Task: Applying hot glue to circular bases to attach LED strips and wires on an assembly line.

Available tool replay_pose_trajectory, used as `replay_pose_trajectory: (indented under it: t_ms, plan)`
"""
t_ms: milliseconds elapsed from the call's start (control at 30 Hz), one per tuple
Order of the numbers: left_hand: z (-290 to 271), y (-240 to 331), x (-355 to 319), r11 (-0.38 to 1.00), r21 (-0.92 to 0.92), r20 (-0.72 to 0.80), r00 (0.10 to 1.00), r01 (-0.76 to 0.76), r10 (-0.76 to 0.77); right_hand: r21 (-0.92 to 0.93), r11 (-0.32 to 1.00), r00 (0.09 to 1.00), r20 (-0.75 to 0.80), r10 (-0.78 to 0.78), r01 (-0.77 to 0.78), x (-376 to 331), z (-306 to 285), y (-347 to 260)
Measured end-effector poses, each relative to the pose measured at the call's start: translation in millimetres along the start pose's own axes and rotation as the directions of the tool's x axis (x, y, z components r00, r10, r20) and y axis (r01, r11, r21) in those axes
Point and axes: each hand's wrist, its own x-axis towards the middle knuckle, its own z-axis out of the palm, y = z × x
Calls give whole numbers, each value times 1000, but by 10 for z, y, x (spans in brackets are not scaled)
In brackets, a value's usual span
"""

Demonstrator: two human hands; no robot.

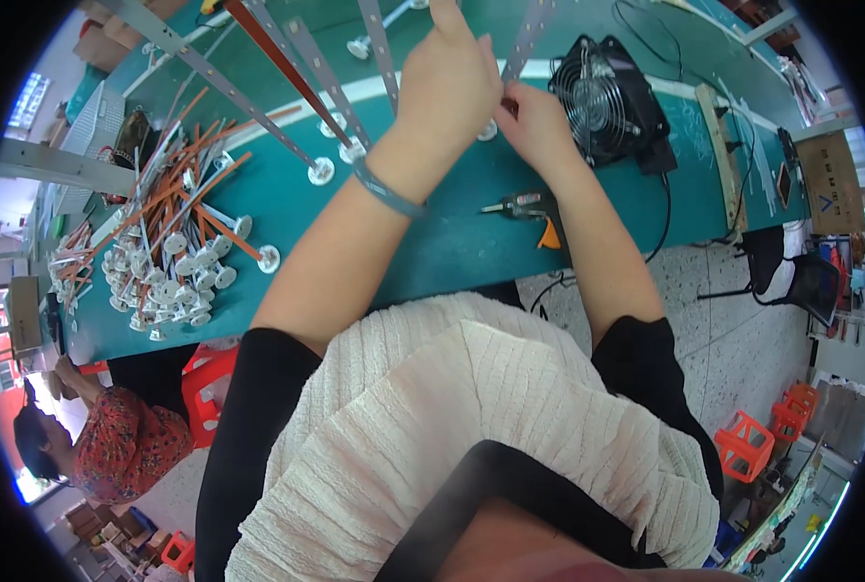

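Several narrow LED strips hang over the bench with white round end pieces at their lower ends, and one LED strip [528,41] comes down between my hands. My right hand [539,126] pinches that strip low down, near its white round end piece [489,130]. Just above and to the left is my left hand [449,78], its back toward me and its fingers curled beside the same strip. One digit points up; what the fingers hold is hidden. Left of my forearm, another strip ends in a white disc [321,172]. A brown strip [282,73] hangs among the grey ones.
A heap of brown and white strips with white round ends [176,262] covers the bench's left side. A black fan [607,102] stands right of my hands. Nearer lies a small tool with an orange part [547,233]. At lower left sits another person [127,441].
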Motion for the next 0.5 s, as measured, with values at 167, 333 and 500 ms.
replay_pose_trajectory:
  t_ms: [167,333,500]
  plan:
    - [-30,0,-150,992,-22,-89,988,-127,125,-39,999,1000,3,7,-7,-56,44,28]
    - [-193,105,-269,972,-133,-140,974,-196,177,71,988,989,60,134,-138,-87,-1,3]
    - [-456,197,-441,931,-233,-100,959,-283,266,101,990,986,-130,107,-94,-366,-379,-242]
